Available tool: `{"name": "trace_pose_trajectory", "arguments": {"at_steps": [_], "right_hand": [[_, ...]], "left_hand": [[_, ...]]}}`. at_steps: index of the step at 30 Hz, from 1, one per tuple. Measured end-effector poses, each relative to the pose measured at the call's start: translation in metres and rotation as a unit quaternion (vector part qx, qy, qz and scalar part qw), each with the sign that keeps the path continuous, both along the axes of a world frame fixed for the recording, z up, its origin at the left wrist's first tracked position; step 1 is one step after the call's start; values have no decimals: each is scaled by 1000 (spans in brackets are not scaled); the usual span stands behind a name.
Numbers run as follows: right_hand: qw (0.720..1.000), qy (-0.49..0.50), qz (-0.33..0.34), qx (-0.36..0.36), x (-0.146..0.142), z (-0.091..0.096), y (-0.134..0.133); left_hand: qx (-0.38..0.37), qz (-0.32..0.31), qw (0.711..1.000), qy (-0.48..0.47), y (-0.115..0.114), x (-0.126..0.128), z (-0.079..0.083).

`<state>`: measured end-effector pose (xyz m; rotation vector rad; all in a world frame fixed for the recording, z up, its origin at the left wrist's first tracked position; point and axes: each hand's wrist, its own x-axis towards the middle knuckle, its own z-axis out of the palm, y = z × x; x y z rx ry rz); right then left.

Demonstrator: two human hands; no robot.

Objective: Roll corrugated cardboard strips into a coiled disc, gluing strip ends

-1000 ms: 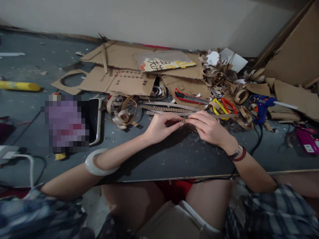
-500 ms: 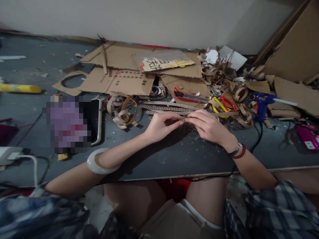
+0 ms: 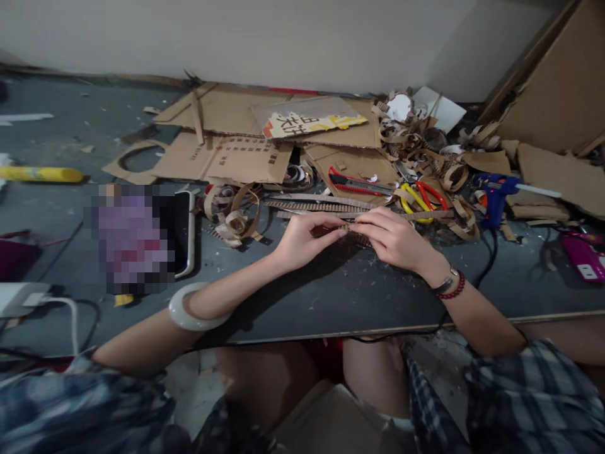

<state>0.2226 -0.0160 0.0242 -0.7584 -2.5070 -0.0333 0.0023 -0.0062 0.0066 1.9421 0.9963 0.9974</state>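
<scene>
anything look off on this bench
A blue hot glue gun lies among curled brown cardboard scraps on the dark grey worktop. Its small red light seems lit, which looks risky beside loose cardboard. Further left, a pixelated purple patch hides whatever sits there.

- We count two hands: the left hand (image 3: 307, 238) and the right hand (image 3: 397, 239).
- We count one cardboard strip (image 3: 401, 215) pinched between them.
- We count one red utility knife (image 3: 360, 183), far.
- We see yellow and red scissor handles (image 3: 422, 197), right; we cannot tell whether one pair or two.
- We count one blue hot glue gun (image 3: 494, 198), right.
- We count one pink power strip (image 3: 583, 257), right.
- We count one yellow tube (image 3: 40, 174), left.
- We count three worn pieces: one white bangle (image 3: 186, 313), one wristwatch (image 3: 444, 285), one bead bracelet (image 3: 454, 287).
</scene>
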Motion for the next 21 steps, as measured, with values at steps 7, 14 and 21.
{"name": "trace_pose_trajectory", "arguments": {"at_steps": [7,14,21], "right_hand": [[1000,14,-6,-17,0,-2,0],[1000,14,-10,-7,1,-4,0],[1000,1,-20,-6,1,-3,-1]], "left_hand": [[-5,5,1000,-2,0,-2,-1],[-31,8,999,-28,3,-2,-5],[-145,-30,985,-89,5,0,-5]]}}
